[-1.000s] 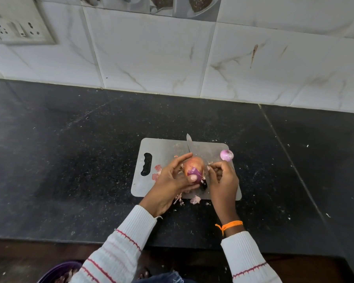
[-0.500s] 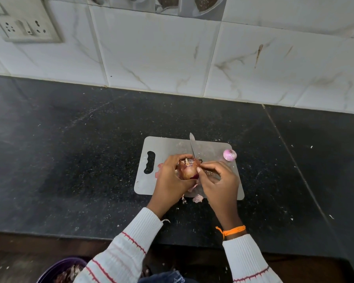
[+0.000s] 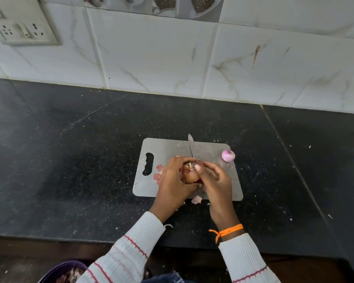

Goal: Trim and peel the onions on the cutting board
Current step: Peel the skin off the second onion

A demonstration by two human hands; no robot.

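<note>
My left hand (image 3: 173, 180) grips a brown-skinned onion (image 3: 189, 174) just above the grey cutting board (image 3: 168, 148). The thumb and fingers of my right hand (image 3: 215, 178) pinch the onion's skin at its top end. A knife (image 3: 191, 147) lies on the board behind my hands, blade pointing away; its handle is hidden under them. A peeled pink onion (image 3: 228, 155) sits at the board's far right corner. Pink skin scraps (image 3: 158, 174) lie on the board left of my hand.
The board sits on a dark speckled counter (image 3: 80, 160) against a white tiled wall. Another skin scrap (image 3: 196, 200) lies at the board's near edge. A purple bowl (image 3: 63, 271) with peelings is below the counter edge at lower left. A wall socket (image 3: 23, 30) is at top left.
The onion was turned in my left hand, so its purple cut patch no longer shows. My right hand moved in from beside the onion and now pinches its top.
</note>
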